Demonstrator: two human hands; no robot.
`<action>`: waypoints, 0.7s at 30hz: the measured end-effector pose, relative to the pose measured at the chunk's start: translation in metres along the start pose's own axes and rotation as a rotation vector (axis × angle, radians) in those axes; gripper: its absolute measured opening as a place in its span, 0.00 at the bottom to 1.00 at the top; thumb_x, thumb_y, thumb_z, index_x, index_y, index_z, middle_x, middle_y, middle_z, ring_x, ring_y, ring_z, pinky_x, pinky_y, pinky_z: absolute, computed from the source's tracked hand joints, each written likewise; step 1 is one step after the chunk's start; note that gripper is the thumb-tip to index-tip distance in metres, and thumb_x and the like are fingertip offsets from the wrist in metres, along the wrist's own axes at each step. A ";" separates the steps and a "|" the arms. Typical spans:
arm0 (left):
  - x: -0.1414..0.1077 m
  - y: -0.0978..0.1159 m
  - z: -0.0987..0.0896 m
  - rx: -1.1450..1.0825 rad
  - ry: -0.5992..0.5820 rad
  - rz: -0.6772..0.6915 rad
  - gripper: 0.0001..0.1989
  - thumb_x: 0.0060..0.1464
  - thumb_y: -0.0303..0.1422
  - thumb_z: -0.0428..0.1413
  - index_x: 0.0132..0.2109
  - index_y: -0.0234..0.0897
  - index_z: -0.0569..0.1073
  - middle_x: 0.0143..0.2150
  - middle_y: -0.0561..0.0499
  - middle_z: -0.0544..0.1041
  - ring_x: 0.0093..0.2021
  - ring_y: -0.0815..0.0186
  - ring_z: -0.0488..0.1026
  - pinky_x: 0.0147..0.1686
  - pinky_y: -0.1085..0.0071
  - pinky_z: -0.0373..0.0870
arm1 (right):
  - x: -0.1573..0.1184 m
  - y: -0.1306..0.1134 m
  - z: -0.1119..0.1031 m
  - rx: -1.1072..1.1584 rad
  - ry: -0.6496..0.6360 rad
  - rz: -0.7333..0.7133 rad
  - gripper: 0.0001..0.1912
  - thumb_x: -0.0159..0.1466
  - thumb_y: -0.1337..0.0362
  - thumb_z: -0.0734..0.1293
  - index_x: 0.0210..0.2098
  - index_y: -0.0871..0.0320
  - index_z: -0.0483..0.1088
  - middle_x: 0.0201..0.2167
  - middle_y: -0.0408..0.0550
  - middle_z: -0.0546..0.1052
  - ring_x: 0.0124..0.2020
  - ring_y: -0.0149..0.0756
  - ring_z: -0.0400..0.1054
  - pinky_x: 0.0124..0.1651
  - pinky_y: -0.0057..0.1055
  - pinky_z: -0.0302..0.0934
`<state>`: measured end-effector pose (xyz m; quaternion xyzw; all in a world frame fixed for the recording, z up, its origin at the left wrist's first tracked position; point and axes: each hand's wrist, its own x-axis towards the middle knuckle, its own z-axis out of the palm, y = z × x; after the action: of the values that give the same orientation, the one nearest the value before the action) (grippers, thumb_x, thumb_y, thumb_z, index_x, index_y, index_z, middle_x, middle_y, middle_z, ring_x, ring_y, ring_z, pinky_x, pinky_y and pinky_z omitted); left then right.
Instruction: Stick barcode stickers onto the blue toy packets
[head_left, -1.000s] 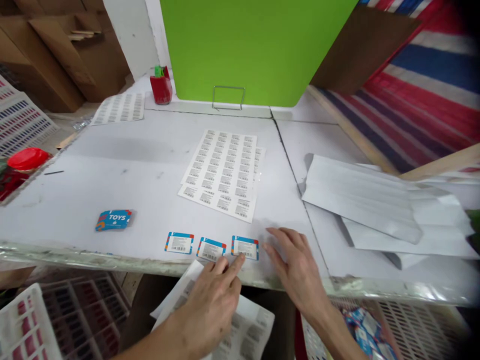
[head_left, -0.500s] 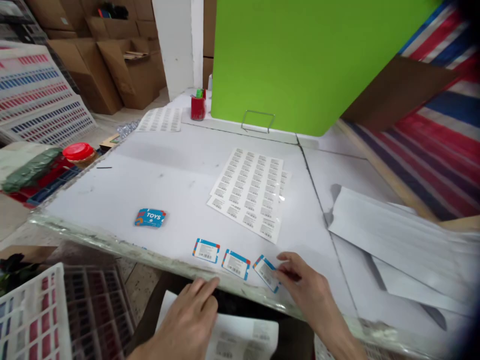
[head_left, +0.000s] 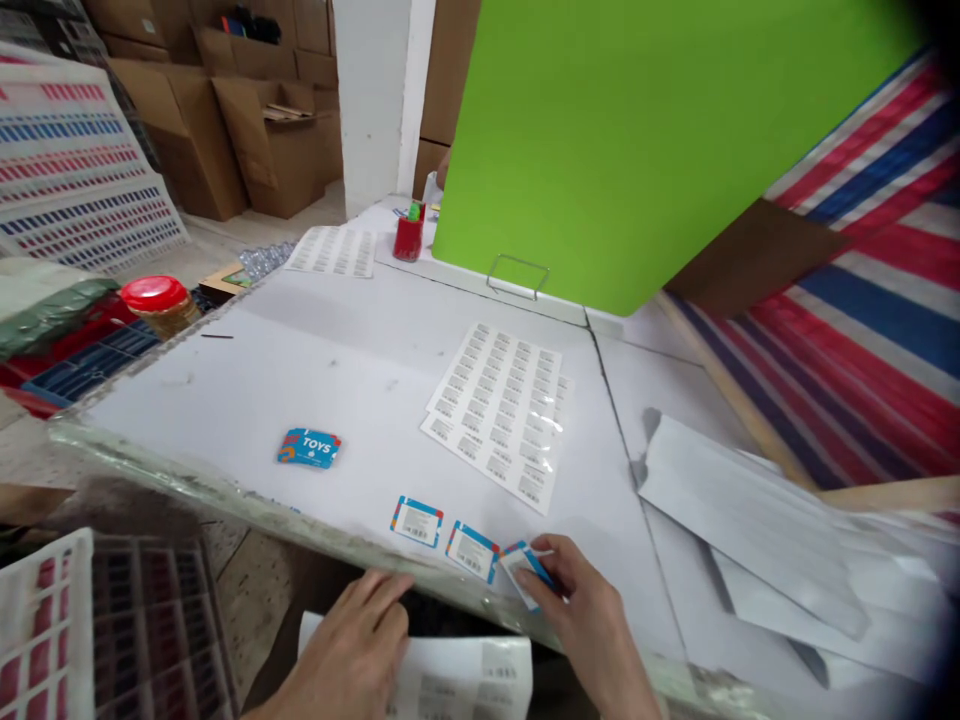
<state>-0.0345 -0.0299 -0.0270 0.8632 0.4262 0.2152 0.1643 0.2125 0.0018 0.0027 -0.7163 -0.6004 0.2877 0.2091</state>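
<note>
My right hand (head_left: pixel 589 612) pinches a blue-edged card (head_left: pixel 523 572) between thumb and fingers near the table's front edge. Its upper face carries a white barcode label. Two similar labelled cards, one in the middle (head_left: pixel 472 552) and one on the left (head_left: pixel 417 522), lie in a row beside it. Below the table edge, my left hand (head_left: pixel 360 640) is closed on a sheet of barcode stickers (head_left: pixel 465 675); its thumb is hidden. Farther left sits a small pile of blue cards (head_left: pixel 309 448), the top one reading TOYS.
More barcode sticker sheets (head_left: pixel 499 415) lie mid-table, another sheet (head_left: pixel 334 251) at the back left. A green board (head_left: pixel 637 130) rises behind, beside a red holder (head_left: pixel 409 238). White envelope-like packets (head_left: pixel 750 530) rest at right. A plastic crate (head_left: pixel 52 630) stands lower left.
My right hand has tilted the rightmost card up from the table, its thumb now over the card's face. The camera view has shifted slightly. My left hand stays at the sticker sheet.
</note>
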 end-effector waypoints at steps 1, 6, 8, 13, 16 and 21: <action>0.000 -0.001 0.001 0.019 -0.007 0.006 0.09 0.49 0.21 0.48 0.35 0.36 0.69 0.46 0.47 0.72 0.50 0.59 0.65 0.49 0.62 0.64 | 0.002 -0.006 0.003 0.022 -0.026 -0.034 0.10 0.57 0.59 0.61 0.37 0.55 0.63 0.24 0.41 0.74 0.25 0.34 0.68 0.30 0.27 0.61; 0.002 -0.002 0.000 0.071 -0.032 0.001 0.11 0.48 0.17 0.49 0.34 0.36 0.69 0.46 0.47 0.73 0.47 0.60 0.67 0.47 0.65 0.65 | 0.016 -0.031 0.020 -0.296 -0.111 -0.154 0.15 0.53 0.68 0.62 0.41 0.53 0.66 0.30 0.43 0.74 0.31 0.38 0.70 0.32 0.29 0.60; 0.001 -0.004 -0.002 0.065 -0.019 -0.026 0.11 0.46 0.16 0.48 0.31 0.36 0.68 0.46 0.48 0.73 0.47 0.60 0.67 0.46 0.67 0.66 | 0.018 -0.033 0.025 -0.377 -0.088 -0.206 0.11 0.51 0.70 0.61 0.35 0.52 0.65 0.33 0.43 0.73 0.34 0.39 0.69 0.31 0.28 0.59; -0.001 -0.012 -0.009 0.040 -0.018 -0.032 0.10 0.48 0.17 0.49 0.32 0.36 0.67 0.46 0.48 0.72 0.46 0.60 0.67 0.45 0.66 0.66 | 0.019 -0.033 0.030 -0.262 -0.091 -0.162 0.09 0.51 0.71 0.60 0.31 0.53 0.62 0.24 0.38 0.72 0.26 0.34 0.67 0.30 0.26 0.58; 0.001 -0.013 -0.011 0.026 0.008 -0.033 0.08 0.49 0.19 0.50 0.32 0.37 0.66 0.44 0.48 0.73 0.44 0.60 0.68 0.44 0.66 0.66 | 0.026 -0.047 0.036 -0.160 -0.185 -0.148 0.18 0.52 0.71 0.61 0.42 0.53 0.63 0.23 0.37 0.73 0.25 0.32 0.67 0.30 0.25 0.60; -0.001 -0.018 -0.011 0.043 -0.009 -0.027 0.07 0.49 0.20 0.52 0.31 0.37 0.66 0.43 0.50 0.74 0.42 0.61 0.70 0.43 0.68 0.68 | 0.039 -0.083 0.051 -0.304 -0.257 -0.267 0.18 0.53 0.73 0.61 0.43 0.56 0.65 0.34 0.46 0.75 0.35 0.38 0.70 0.37 0.29 0.60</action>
<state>-0.0526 -0.0195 -0.0260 0.8617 0.4414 0.2000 0.1506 0.1219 0.0532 0.0122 -0.6112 -0.7479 0.2524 0.0570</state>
